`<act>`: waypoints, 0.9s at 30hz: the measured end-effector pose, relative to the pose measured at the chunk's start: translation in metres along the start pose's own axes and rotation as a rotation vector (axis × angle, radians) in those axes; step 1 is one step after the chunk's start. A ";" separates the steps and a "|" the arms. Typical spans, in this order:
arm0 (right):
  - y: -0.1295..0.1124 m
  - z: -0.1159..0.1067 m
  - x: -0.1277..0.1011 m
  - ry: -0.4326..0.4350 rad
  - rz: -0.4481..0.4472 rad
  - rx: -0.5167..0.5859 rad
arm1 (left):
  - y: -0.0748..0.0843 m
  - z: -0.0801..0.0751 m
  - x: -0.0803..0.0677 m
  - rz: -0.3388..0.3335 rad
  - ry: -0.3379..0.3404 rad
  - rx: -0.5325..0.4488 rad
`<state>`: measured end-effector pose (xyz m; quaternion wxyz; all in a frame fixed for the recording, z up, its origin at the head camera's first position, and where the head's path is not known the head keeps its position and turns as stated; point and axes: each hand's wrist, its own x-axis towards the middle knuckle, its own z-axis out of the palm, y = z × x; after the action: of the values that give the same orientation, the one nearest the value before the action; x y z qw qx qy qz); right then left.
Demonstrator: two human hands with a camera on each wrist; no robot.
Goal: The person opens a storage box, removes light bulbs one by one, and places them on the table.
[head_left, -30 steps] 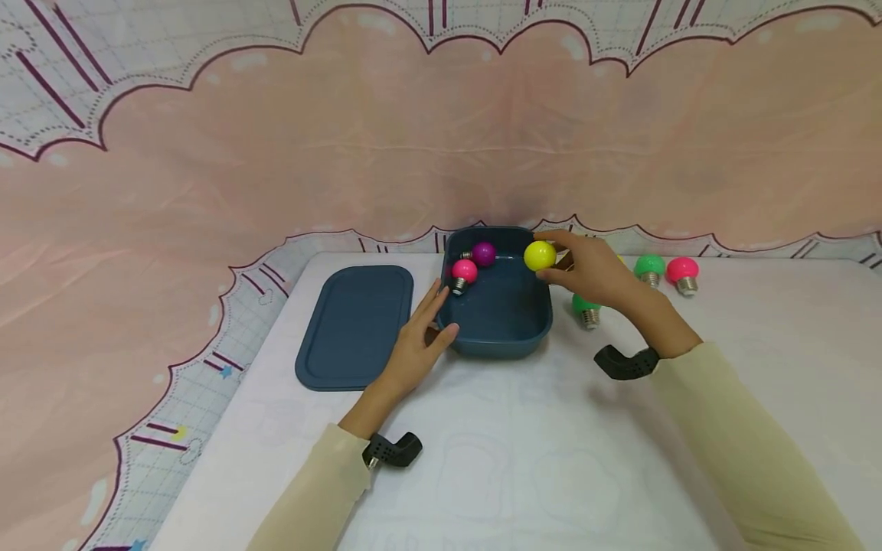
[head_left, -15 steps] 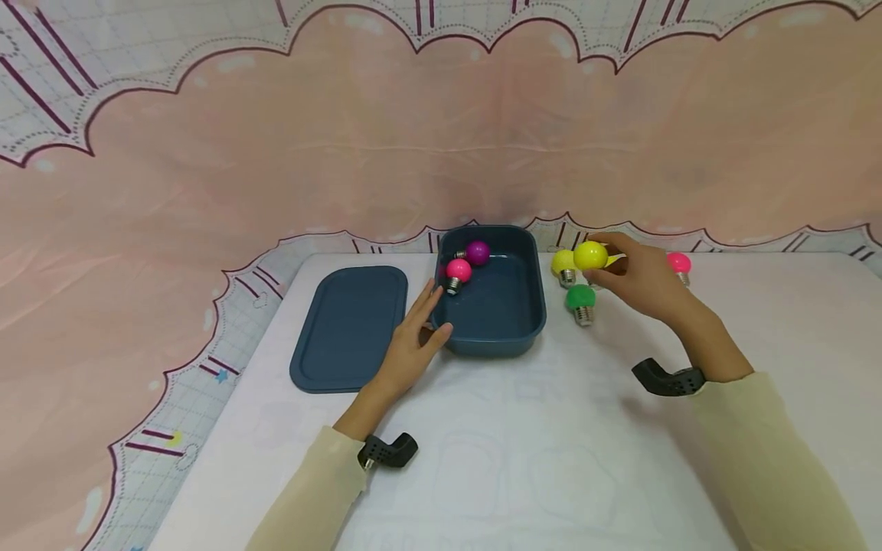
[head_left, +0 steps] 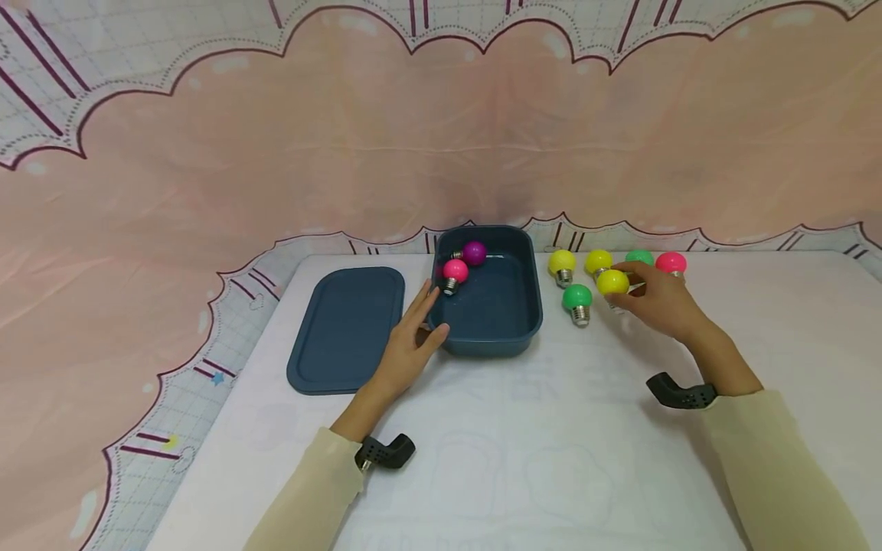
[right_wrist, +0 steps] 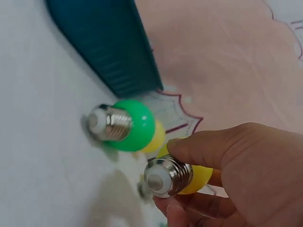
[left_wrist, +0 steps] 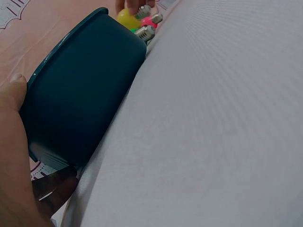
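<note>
Yellow bulb point(head_left: 612, 282) sits pinched in our right hand point(head_left: 654, 304), low beside the green bulb point(head_left: 577, 298) (base toward us). We keep that grip gentle; our left hand point(head_left: 411, 348) rests flat-fingered against the blue box point(head_left: 491, 337).

We seem to be at a staged recording set: a pink scalloped backdrop cloth point(head_left: 441, 153) hangs behind a white-covered counter point(head_left: 482, 444), with nothing homely around.
</note>
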<state>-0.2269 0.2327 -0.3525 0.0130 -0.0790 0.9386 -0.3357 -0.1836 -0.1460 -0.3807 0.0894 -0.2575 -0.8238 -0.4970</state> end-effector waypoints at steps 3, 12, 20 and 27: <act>0.010 0.003 0.001 -0.012 0.005 0.000 | 0.000 0.001 0.000 0.003 0.003 -0.005; 0.022 0.010 0.005 -0.049 0.032 -0.005 | 0.001 0.002 0.001 -0.007 0.003 0.008; 0.020 0.012 0.005 -0.080 0.058 -0.001 | 0.004 0.002 0.000 -0.025 0.006 0.018; 0.020 0.014 0.004 -0.083 0.063 -0.018 | 0.002 0.002 0.000 -0.011 0.010 0.024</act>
<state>-0.2321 0.2385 -0.3759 0.0617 -0.0632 0.9423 -0.3229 -0.1822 -0.1433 -0.3802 0.0938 -0.2494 -0.8306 -0.4891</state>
